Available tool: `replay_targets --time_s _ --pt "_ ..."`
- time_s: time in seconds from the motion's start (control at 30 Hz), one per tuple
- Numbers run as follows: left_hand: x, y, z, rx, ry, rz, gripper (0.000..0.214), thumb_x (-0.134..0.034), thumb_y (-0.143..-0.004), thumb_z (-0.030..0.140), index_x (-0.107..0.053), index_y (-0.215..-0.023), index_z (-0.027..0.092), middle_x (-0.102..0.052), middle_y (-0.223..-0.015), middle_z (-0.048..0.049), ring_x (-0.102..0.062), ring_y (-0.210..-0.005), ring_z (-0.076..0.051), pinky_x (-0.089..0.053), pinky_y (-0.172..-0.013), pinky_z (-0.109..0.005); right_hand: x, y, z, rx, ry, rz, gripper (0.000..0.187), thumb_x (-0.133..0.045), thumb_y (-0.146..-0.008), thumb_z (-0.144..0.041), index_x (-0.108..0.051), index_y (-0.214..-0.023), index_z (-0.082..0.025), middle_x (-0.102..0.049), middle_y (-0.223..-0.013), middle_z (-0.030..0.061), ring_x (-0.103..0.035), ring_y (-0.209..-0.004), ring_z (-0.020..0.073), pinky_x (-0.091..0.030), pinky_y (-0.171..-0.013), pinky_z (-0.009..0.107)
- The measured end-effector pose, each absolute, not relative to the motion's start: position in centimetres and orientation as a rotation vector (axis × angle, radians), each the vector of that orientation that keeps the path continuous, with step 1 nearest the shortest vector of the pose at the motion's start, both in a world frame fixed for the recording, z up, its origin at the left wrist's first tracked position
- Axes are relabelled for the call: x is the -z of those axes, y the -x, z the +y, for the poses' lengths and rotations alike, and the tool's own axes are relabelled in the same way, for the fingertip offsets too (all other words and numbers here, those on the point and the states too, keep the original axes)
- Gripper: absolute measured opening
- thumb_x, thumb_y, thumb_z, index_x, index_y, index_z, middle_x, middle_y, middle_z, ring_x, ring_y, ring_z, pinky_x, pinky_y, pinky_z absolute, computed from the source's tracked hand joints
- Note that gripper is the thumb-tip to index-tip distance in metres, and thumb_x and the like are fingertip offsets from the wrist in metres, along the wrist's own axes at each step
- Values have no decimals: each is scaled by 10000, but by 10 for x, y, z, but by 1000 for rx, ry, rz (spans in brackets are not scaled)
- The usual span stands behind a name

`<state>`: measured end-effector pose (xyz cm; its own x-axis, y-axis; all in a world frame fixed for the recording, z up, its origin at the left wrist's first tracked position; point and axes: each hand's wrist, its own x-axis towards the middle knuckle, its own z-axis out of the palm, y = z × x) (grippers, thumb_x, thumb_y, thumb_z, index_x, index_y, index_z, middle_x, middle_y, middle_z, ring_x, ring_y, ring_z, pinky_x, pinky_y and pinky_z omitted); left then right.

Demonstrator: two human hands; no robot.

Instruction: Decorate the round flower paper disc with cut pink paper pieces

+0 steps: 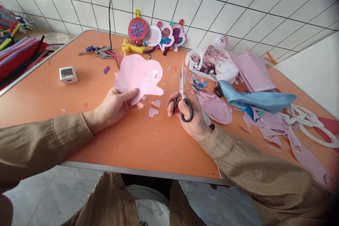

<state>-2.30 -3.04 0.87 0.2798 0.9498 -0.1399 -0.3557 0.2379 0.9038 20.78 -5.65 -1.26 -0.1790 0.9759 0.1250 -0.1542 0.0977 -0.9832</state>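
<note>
My left hand (pixel 116 105) grips the lower edge of a pink cut-out sheet (pixel 137 75), holding it tilted above the orange table (pixel 132 137). My right hand (pixel 189 116) holds black-handled scissors (pixel 182 91) upright, with the blades slightly parted just right of the sheet. Two small pink heart pieces (pixel 154 108) lie on the table between my hands.
Pink offcuts (pixel 215 107), a blue cloth (pixel 259 99) and a white plastic bag (pixel 212 61) crowd the right side. A yellow glue gun (pixel 131 47), keys (pixel 102 53), a white cube (pixel 68 75) and round decorated discs (pixel 156 34) sit farther back. Coloured pipe cleaners (pixel 18 54) lie at left.
</note>
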Motion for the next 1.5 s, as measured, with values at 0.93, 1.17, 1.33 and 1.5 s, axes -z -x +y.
replay_targets --time_s 0.93,1.17,1.33,1.5 --pt "-5 22 -32 -929 -1145 674 309 -851 -759 376 -750 -652 105 -742 -654 -72 -652 -509 -136 -539 -494 -224 12 -213 -57 -1402 874 -1382 455 -698 -839 -610 -572 -975 -195 -653 -670 -5 -606 -559 150 -503 -564 312" --pt "-2 29 -29 -839 -1156 691 338 -880 -710 395 -730 -584 119 -699 -554 -43 -587 -400 -99 -470 -409 -182 6 -241 -62 -1385 891 -1497 471 -712 -826 -625 -569 -936 -190 -667 -687 25 -626 -576 164 -486 -542 301" --pt "-1 31 -27 -797 -1170 697 352 -895 -679 413 -725 -569 125 -681 -508 -41 -565 -363 -96 -446 -375 -172 4 -254 -59 -1388 873 -1643 488 -699 -835 -635 -567 -923 -174 -638 -684 23 -599 -572 144 -477 -542 283" --pt "-2 30 -26 -790 -1169 709 342 -896 -683 405 -729 -563 132 -685 -509 -43 -570 -365 -98 -450 -369 -166 1 -253 -61 -1417 894 -1720 554 -716 -804 -663 -582 -981 -156 -587 -683 0 -577 -579 130 -441 -547 264"
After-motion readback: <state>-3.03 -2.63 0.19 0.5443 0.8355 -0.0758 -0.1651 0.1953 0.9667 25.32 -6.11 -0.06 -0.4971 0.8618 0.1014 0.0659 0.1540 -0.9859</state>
